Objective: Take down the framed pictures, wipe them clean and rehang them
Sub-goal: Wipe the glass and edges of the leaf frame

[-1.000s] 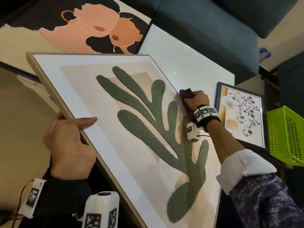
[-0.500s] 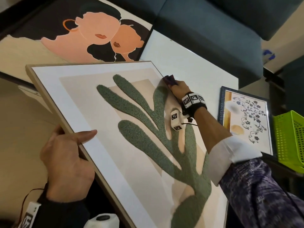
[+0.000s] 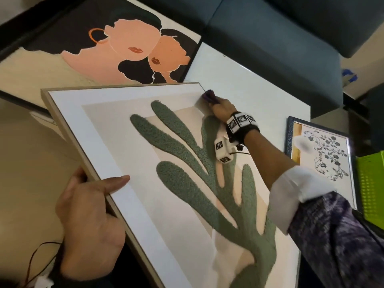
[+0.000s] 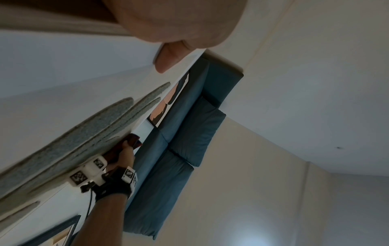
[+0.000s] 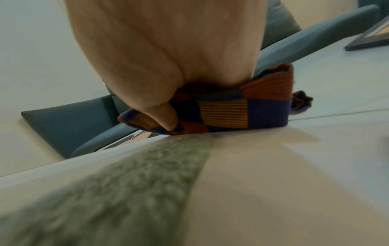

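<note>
My right hand (image 3: pixel 221 108), fist closed round the cloth (image 5: pixel 227 114), had swept up the picture (image 3: pixel 166 163) to its top corner. My left hand (image 3: pixel 89 215) gripped the frame's edge, tilted over the table (image 3: pixel 249 90). Glass nearly done, I judged.

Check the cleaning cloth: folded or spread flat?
Folded. The right wrist view shows the cloth bunched into a thick wad under the right hand, pressed on the leaf picture.

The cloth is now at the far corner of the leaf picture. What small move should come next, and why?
Probably draw the cloth along the top border toward the left. The right hand holds it at the corner of the leaf picture, the left hand grips the near edge, and that white border lies ahead.
</note>
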`<state>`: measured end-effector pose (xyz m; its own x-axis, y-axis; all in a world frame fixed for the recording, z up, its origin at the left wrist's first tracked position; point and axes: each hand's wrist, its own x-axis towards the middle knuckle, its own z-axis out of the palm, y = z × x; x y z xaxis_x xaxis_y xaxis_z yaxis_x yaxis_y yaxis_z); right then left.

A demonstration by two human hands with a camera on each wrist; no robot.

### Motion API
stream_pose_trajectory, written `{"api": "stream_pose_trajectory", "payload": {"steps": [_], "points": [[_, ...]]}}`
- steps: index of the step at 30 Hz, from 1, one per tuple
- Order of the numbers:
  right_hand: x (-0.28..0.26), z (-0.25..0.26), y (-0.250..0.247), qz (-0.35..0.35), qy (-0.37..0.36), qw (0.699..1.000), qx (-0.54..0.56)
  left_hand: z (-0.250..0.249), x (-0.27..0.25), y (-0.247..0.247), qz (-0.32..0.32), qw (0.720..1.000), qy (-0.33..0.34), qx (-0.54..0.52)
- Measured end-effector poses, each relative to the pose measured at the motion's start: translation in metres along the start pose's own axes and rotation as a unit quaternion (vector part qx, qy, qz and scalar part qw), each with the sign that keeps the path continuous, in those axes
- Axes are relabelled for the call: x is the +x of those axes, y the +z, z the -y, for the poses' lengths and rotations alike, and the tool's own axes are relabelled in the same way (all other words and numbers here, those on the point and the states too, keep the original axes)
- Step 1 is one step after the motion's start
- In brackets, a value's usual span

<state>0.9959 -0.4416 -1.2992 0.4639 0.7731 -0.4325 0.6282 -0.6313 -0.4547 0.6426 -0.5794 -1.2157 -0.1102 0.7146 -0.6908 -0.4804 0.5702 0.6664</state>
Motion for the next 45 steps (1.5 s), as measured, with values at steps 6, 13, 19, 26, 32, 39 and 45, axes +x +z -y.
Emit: {"api": "stream_pose_trajectory", "payload": {"steps": [6,13,19,26,32,39,45], "points": [[0.033,0.040,0.001,0.015,-0.012,1.000,0.007,0.004,0.009,0.000,0.015,0.999,0.001,-0.045],[0.038,0.053,-0.007,0.020,-0.038,0.998,0.043,0.004,0.008,0.001,0.021,0.999,0.000,-0.049],[0.042,0.062,-0.005,0.021,-0.046,0.998,0.048,0.002,0.004,0.004,0.010,0.998,0.002,-0.056],[0.026,0.079,0.003,0.053,-0.084,0.994,0.037,0.003,0.003,0.003,0.004,0.999,0.011,-0.049],[-0.019,0.107,0.022,0.105,-0.139,0.980,0.099,0.004,0.004,0.002,0.005,0.998,0.013,-0.057],[-0.081,0.149,0.043,0.165,-0.222,0.956,0.102,0.006,0.008,0.002,0.000,0.998,0.009,-0.070],[-0.134,0.188,0.061,0.225,-0.290,0.923,0.115,0.005,0.007,0.002,-0.005,0.996,0.019,-0.081]]}}
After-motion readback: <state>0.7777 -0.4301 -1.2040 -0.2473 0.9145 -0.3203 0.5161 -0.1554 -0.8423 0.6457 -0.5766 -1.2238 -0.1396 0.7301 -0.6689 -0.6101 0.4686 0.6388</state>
